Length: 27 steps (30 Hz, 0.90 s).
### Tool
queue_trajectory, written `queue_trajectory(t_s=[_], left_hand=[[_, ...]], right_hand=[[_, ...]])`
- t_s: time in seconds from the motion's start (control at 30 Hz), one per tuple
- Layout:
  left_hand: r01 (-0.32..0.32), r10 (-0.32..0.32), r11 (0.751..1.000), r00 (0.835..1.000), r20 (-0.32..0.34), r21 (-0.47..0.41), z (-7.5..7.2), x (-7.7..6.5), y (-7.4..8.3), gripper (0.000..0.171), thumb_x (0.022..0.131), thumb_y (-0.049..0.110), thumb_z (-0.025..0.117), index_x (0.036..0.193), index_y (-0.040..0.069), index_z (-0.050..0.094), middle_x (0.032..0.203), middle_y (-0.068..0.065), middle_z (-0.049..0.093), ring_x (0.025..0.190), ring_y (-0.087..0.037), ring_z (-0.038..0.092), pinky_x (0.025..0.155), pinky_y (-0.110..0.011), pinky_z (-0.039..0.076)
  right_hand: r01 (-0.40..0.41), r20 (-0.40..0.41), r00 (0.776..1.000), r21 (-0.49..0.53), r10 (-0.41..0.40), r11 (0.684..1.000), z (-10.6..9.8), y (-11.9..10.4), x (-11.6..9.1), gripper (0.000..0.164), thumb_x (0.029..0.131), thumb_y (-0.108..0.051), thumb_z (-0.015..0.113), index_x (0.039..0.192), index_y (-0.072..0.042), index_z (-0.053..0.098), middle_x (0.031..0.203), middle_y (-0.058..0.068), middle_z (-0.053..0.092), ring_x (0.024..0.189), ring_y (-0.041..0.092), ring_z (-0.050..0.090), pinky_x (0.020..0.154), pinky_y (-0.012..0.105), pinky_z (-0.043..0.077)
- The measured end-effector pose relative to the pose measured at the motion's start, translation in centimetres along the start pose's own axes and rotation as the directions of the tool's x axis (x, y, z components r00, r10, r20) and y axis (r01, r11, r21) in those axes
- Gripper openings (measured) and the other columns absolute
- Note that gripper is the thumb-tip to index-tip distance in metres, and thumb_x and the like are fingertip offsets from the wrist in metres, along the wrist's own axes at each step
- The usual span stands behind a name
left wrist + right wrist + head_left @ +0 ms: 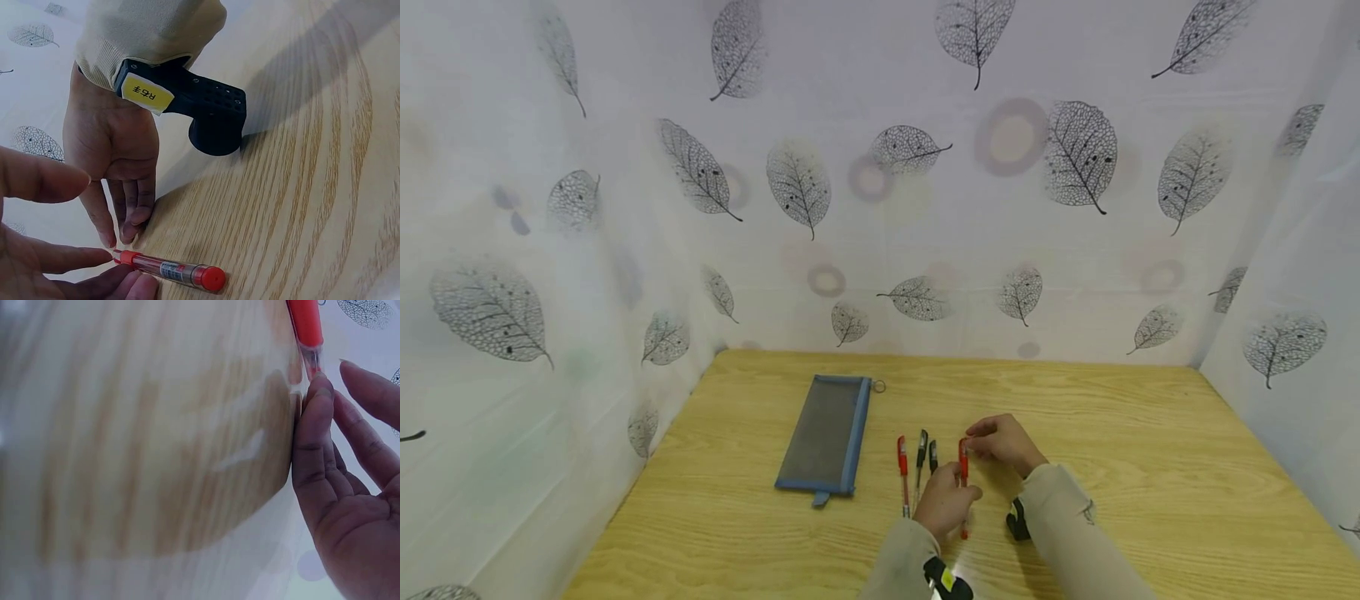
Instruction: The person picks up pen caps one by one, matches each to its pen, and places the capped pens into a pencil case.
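A red gel pen [963, 460] lies lengthwise on the table between the two hands. My left hand [946, 502] lies across the middle of this pen, partly hiding its barrel. In the left wrist view its thumb stands apart from the other fingers, whose tips are right at the pen [172, 270]. My right hand [1006, 442] reaches the capped far end, fingers nearly straight. The right wrist view has that hand's fingertips [320, 384] just below a red pen part. To the left lie another red pen [902, 457] and two black pens [921, 450], partly covered by the left hand.
A grey mesh zip pouch [822, 433] with blue edging lies flat left of the pens, a small ring [879, 386] by its upper corner. Leaf-patterned sheeting [880, 208] hangs behind the wooden table [1112, 408] and at both sides.
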<state>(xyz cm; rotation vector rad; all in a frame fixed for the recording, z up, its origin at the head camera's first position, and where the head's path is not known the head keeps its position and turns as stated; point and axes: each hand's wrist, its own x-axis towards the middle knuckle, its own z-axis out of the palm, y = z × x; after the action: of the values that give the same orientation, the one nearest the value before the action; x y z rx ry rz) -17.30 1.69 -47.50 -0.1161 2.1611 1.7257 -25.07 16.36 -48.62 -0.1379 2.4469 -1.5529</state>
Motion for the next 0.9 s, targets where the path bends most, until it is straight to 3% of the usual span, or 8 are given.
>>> queue_trajectory(t_s=[0.13, 0.3, 0.6, 0.77, 0.9], left_hand=[[-0.003, 0.003, 1.0, 1.0, 0.01, 0.023, -0.1, 0.0, -0.1, 0.05, 0.089, 0.012, 0.064, 0.133, -0.007, 0.048, 0.115, -0.011, 0.056, 0.084, -0.023, 0.056, 0.079, -0.04, 0.046], [-0.014, 0.014, 1.0, 1.0, 0.006, 0.026, -0.1, 0.0, -0.1, 0.052, 0.088, 0.012, 0.065, 0.134, -0.008, 0.047, 0.122, -0.015, 0.054, 0.099, -0.027, 0.053, 0.09, -0.049, 0.045], [-0.08, 0.082, 0.996, 0.996, -0.037, 0.041, -0.1, -0.5, 0.0, 0.05, 0.089, 0.013, 0.066, 0.133, -0.006, 0.05, 0.132, -0.023, 0.052, 0.116, -0.038, 0.052, 0.096, -0.057, 0.042], [-0.15, 0.16, 0.983, 0.983, -0.089, 0.106, -0.6, -0.8, 0.1, 0.051, 0.09, 0.019, 0.066, 0.133, -0.003, 0.052, 0.131, -0.02, 0.053, 0.119, -0.039, 0.052, 0.095, -0.056, 0.045], [-0.241, 0.264, 0.954, 0.957, -0.12, 0.177, -1.8, -1.0, -0.1, 0.045, 0.093, 0.025, 0.063, 0.132, 0.003, 0.055, 0.131, -0.017, 0.053, 0.118, -0.037, 0.052, 0.092, -0.055, 0.046]], right_hand=[[-0.007, 0.001, 1.0, 0.001, 0.007, 1.0, 0.0, 0.0, -0.1, 0.022, 0.089, -0.001, 0.064, 0.106, 0.012, 0.065, 0.09, 0.011, 0.068, 0.07, 0.018, 0.063, 0.063, 0.032, 0.054], [-0.009, -0.005, 1.0, -0.003, 0.009, 1.0, 0.0, -0.1, -0.2, 0.023, 0.089, -0.002, 0.065, 0.107, 0.012, 0.065, 0.09, 0.011, 0.068, 0.07, 0.018, 0.063, 0.062, 0.031, 0.054], [-0.008, -0.004, 1.0, 0.005, 0.008, 1.0, -0.1, -0.4, -0.4, 0.023, 0.089, -0.002, 0.065, 0.107, 0.013, 0.065, 0.093, 0.014, 0.068, 0.07, 0.018, 0.064, 0.062, 0.03, 0.054], [-0.014, -0.01, 1.0, 0.008, 0.014, 1.0, -0.1, -0.5, -0.5, 0.024, 0.089, -0.004, 0.065, 0.107, 0.012, 0.065, 0.093, 0.013, 0.068, 0.07, 0.019, 0.064, 0.063, 0.031, 0.054], [-0.023, -0.01, 1.0, 0.003, 0.023, 1.0, -0.2, -0.4, -0.7, 0.025, 0.09, -0.008, 0.065, 0.107, 0.011, 0.065, 0.093, 0.012, 0.069, 0.07, 0.02, 0.064, 0.064, 0.032, 0.054]])
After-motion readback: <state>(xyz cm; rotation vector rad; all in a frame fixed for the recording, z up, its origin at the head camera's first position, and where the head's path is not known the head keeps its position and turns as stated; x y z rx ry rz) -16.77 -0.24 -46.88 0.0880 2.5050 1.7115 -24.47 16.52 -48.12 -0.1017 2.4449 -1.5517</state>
